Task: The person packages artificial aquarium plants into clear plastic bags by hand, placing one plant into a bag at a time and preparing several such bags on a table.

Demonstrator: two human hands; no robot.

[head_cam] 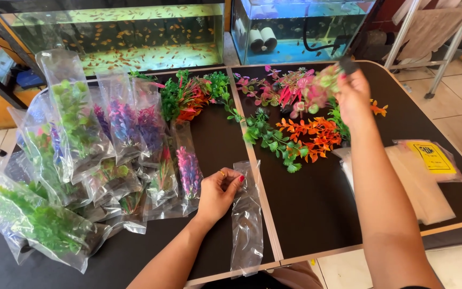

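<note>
Left hand pinches empty clear bag; right hand grips pink-green plastic plant; bagged plants heaped left, loose plants far, unbagged

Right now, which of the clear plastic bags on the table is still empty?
The long clear bag pinched at its top by the left hand, near the table's front edge. The bags to its left each hold a plastic aquarium plant.

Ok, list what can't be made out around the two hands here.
- Head view: the plastic plant lifted by the right hand is motion-blurred, so its shape is unclear; its base is hidden by the hand.
- Whether the clear bag pinched by the left hand is open: too transparent to tell.
- The yellow label on the stack of bags: too small to read.
</note>
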